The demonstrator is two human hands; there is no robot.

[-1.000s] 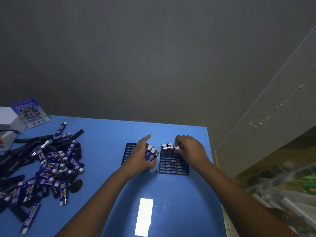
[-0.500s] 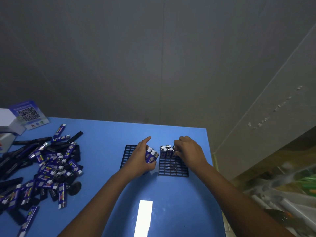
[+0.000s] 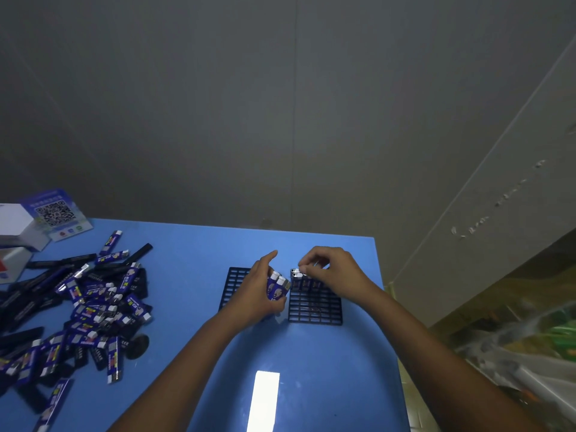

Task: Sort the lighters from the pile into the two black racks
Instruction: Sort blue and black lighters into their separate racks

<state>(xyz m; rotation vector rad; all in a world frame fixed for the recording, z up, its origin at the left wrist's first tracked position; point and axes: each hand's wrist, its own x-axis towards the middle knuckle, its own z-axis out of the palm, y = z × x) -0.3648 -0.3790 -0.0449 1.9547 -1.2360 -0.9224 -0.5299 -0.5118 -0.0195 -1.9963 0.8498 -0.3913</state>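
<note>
Two racks: black, lying side by side on the blue table [image 3: 193,275].
Left hand [image 3: 255,294]: holding a few lighters [image 3: 277,286] over the left rack [image 3: 235,283].
Right hand [image 3: 333,269]: pinching a lighter top [image 3: 304,270] at the right rack [image 3: 314,307], far row.
Pile [image 3: 87,307]: lying far left.

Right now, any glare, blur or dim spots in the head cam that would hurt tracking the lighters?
Head view: dim overall, with a blue cast. One bright rectangular glare patch on the blue table, near edge. The lighter pile smears toward the left edge. The right rack and the lighters in the left hand stay legible; the right hand hides the slots it works at.
</note>
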